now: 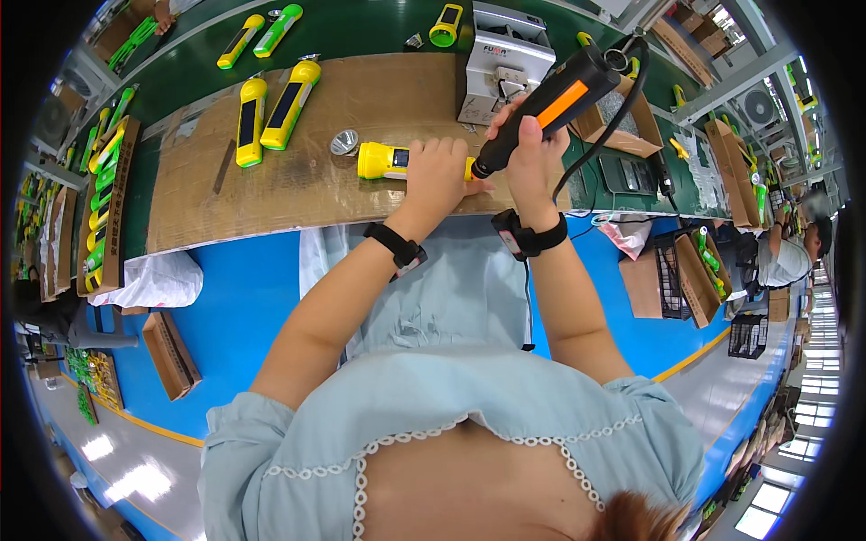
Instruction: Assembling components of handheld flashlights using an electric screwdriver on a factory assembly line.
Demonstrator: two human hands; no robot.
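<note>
My left hand (435,178) is wrapped round a yellow flashlight (382,161) that lies on its side on the cardboard sheet (194,200). My right hand (534,149) grips a black electric screwdriver (557,95) with an orange stripe, held at a slant. Its tip meets the flashlight's right end, by my left fingers; the exact contact point is partly hidden. Just left of the flashlight sits a loose silver reflector (344,142). Two more flashlights, a yellow one (251,122) and a yellow-green one (290,105), lie further left with silver parts at their far ends.
A grey metal machine (505,59) stands behind my right hand, with a cardboard box (622,122) to its right. The screwdriver's black cable (622,113) loops down past my right wrist. A carton of flashlights (106,207) borders the left side. More flashlights (242,41) lie at the back.
</note>
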